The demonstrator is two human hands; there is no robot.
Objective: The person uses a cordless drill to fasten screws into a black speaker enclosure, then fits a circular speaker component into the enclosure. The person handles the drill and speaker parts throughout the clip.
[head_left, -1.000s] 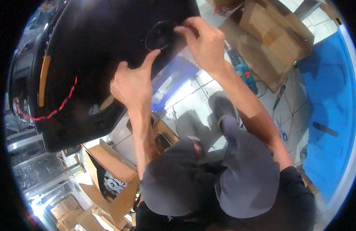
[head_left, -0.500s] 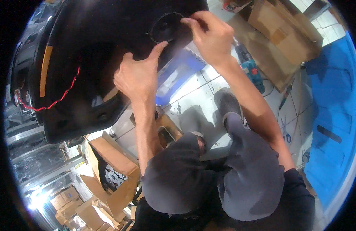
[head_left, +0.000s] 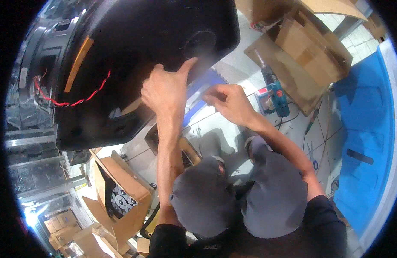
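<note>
A large black speaker cabinet (head_left: 134, 38) lies tilted at the upper left. On its dark face is a round part (head_left: 200, 43), with a thin ring around it. My left hand (head_left: 166, 88) rests against the cabinet with its thumb stretched toward the lower edge of that ring and its fingers bent but apart. My right hand (head_left: 233, 103) hovers in front of the cabinet, off its surface, with thumb and fingers drawn together; whatever is between them is too small to tell. A twisted red and black wire (head_left: 69, 104) runs across the cabinet's left part from a speaker driver (head_left: 31, 81).
To the right on the tiled floor stand a teal cordless drill (head_left: 276, 92), a screwdriver (head_left: 313, 117) and scissors (head_left: 312, 157). Cardboard boxes are at the upper right (head_left: 312, 47) and lower left (head_left: 125, 176). A blue panel (head_left: 364, 142) borders the right; blue plastic packaging (head_left: 194, 96) lies below the cabinet.
My right hand has come away from the ring on the cabinet, down and toward me. The left hand stays near the ring, while the view has shifted slightly.
</note>
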